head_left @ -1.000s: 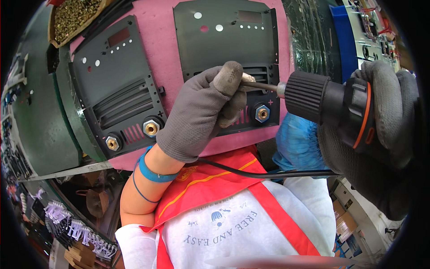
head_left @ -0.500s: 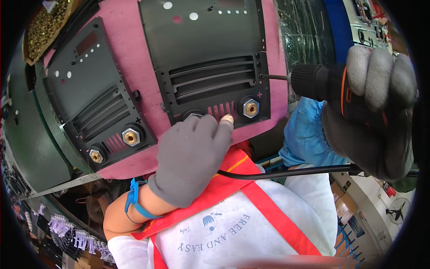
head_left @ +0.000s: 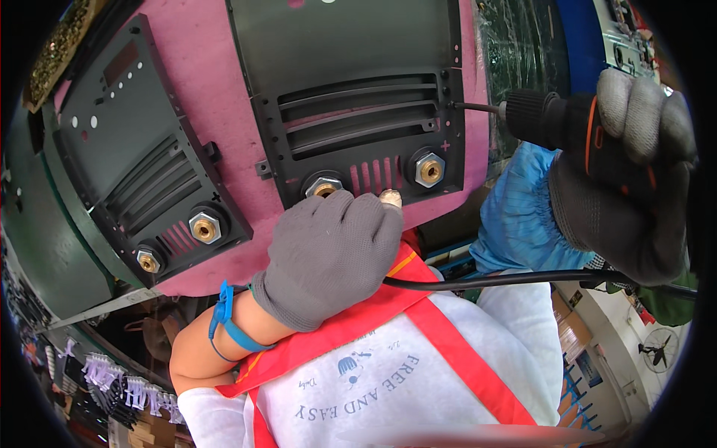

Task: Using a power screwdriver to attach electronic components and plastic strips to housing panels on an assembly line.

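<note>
A black front panel (head_left: 351, 45) with louvred slots lies on a pink sheet, two hex-nutted brass sockets (head_left: 429, 171) along its near edge. My left hand (head_left: 328, 257), in a grey glove with the thumb tip bare, is closed on that near edge; its other fingertips are hidden. On the right, my right hand (head_left: 635, 179), also gloved, is wrapped round a black and orange electric screwdriver (head_left: 549, 119). The long bit (head_left: 478, 108) points left, its tip at the panel's right side beside the slots. Whether a screw sits under the tip is too small to tell.
A second, similar black panel (head_left: 142, 164) lies to the left on the pink sheet (head_left: 202, 75). A box of small brass-coloured parts (head_left: 63, 52) stands at the far left. A black cable (head_left: 493, 282) runs across my front. Plastic-wrapped material (head_left: 515, 52) is beyond the panel's right side.
The panels sit slightly higher and the left one further left in the picture. Both hands still hold the same things, and the bit tip remains at the panel's right side.
</note>
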Demonstrator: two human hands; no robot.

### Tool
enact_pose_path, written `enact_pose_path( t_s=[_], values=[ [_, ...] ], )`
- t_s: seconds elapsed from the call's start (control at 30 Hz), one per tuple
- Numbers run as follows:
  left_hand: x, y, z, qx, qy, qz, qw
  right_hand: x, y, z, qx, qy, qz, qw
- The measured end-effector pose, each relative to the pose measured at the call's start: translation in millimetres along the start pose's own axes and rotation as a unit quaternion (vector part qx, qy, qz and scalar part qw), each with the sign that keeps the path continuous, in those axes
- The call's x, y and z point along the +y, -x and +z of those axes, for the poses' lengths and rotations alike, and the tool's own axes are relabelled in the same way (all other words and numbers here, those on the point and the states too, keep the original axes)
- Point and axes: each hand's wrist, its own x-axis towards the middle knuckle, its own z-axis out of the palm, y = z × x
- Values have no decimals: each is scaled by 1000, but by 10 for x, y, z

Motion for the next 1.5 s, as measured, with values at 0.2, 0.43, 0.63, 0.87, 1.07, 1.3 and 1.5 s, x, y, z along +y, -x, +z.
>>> enact_pose_path(
  t_s=[0.2, 0.43, 0.63, 0.87, 1.07, 1.3, 1.5],
  values=[
    [17, 29, 12, -12, -11, 0, 1000, 2, 22, -9, 2, -4, 4, 1000],
    [26, 41, 35, 9, -30, -4, 1000, 2, 47, 9, 4, -7, 9, 1000],
    [0, 27, 34, 27, -16, -6, 999, 21, 48, 26, 1, -10, 15, 1000],
    [1, 27, -12, -5, -1, -11, 1000, 24, -65, 96, -23, -33, 28, 999],
    [23, 20, -30, -35, -13, -18, 999, -40, -124, 151, -87, -39, 45, 994],
    [39, -150, -362, 22, 396, -232, 888, -56, -95, 107, -52, -25, -6, 998],
    [-163, -327, -422, -1, 701, -349, 622, -162, -8, 117, -13, -15, -47, 999]
  ],
)
